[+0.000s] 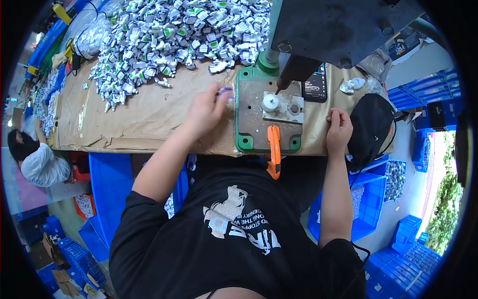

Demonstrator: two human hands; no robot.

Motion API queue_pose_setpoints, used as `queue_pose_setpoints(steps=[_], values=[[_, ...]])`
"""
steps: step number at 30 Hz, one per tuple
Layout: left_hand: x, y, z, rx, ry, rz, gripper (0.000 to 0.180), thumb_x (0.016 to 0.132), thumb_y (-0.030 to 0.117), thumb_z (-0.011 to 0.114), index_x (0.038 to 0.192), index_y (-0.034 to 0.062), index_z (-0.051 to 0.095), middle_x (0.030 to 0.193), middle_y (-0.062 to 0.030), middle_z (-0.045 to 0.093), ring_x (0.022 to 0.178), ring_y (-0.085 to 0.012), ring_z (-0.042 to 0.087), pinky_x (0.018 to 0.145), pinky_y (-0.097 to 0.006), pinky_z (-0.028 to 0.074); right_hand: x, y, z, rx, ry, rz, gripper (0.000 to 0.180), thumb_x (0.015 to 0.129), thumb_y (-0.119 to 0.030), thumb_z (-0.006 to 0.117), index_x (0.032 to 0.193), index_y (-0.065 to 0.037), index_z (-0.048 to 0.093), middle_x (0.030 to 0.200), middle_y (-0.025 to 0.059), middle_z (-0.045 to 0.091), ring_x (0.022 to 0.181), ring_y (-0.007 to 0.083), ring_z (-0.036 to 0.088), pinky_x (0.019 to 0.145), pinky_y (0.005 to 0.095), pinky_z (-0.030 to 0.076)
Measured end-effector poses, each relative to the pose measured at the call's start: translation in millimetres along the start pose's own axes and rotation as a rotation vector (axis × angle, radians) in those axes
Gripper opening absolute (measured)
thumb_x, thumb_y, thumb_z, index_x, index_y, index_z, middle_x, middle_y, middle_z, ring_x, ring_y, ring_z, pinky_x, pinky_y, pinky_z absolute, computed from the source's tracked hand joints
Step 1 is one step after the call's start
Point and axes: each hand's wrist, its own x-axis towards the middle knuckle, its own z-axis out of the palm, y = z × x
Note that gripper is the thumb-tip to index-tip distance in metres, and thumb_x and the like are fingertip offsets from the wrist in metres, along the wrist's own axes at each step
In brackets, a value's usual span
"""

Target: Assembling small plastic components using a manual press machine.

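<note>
My left hand (205,110) is just left of the machine's green base plate (244,117), fingers pinched on a small white and purple plastic part (225,91). On that plate is a metal fixture block (284,117), where a round white piece (270,102) sits below the dark pointed tip (280,87) of the press. An orange handle (274,149) sticks out from the fixture toward me. To the right of the plate, above the table's near edge, my right hand (339,130) is curled closed. Whatever its fingers hold, if anything, cannot be made out.
A large heap of white, purple and green plastic parts (169,37) covers the far left of the paper-covered table (144,119). A phone (314,85) lies behind the fixture. At right is a black cap (371,124). Blue crates (112,184) stand below; another person (42,162) works far left.
</note>
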Motion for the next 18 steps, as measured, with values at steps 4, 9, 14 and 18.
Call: queue_pose_setpoints(steps=[4, 9, 14, 18], values=[[13, 51, 23, -0.163, -0.090, 0.138, 0.022, 0.092, 0.024, 0.062, 0.094, 0.0024, 0.060, 0.075, -0.0073, 0.063, 0.067, -0.0127, 0.056, 0.061, -0.028, 0.044, 1, 4, -2, -0.012, 0.003, -0.016, 0.015, 0.095, -0.010, 0.054, 0.093, 0.003, 0.063, 0.081, 0.0028, 0.062, 0.071, 0.0069, 0.056, 0.067, 0.0204, 0.046], [24, 63, 35, -0.359, -0.247, 0.048, 0.024, 0.094, 0.026, 0.060, 0.094, 0.0014, 0.062, 0.074, -0.0020, 0.061, 0.069, -0.0073, 0.053, 0.062, -0.025, 0.043, 4, -1, -5, 0.110, 0.031, 0.103, 0.018, 0.096, -0.012, 0.053, 0.092, 0.002, 0.063, 0.081, 0.0022, 0.061, 0.071, 0.0073, 0.056, 0.067, 0.0208, 0.046], [23, 66, 30, -0.235, -0.285, 0.109, 0.023, 0.095, 0.025, 0.057, 0.096, 0.0020, 0.062, 0.074, -0.0059, 0.062, 0.068, -0.0134, 0.057, 0.063, -0.029, 0.045, 37, -37, -33, 0.037, 0.079, -0.044, 0.019, 0.097, -0.016, 0.053, 0.093, 0.000, 0.062, 0.083, 0.0037, 0.060, 0.076, 0.0105, 0.055, 0.071, 0.0237, 0.045], [20, 69, 27, -0.094, -0.149, 0.357, 0.024, 0.092, 0.026, 0.057, 0.085, 0.0037, 0.058, 0.077, -0.0163, 0.061, 0.074, -0.0372, 0.059, 0.065, -0.046, 0.046, 88, -134, -70, 0.391, 0.013, -0.451, 0.023, 0.096, -0.015, 0.045, 0.100, 0.002, 0.062, 0.094, 0.0132, 0.064, 0.089, 0.0210, 0.060, 0.083, 0.0325, 0.047]])
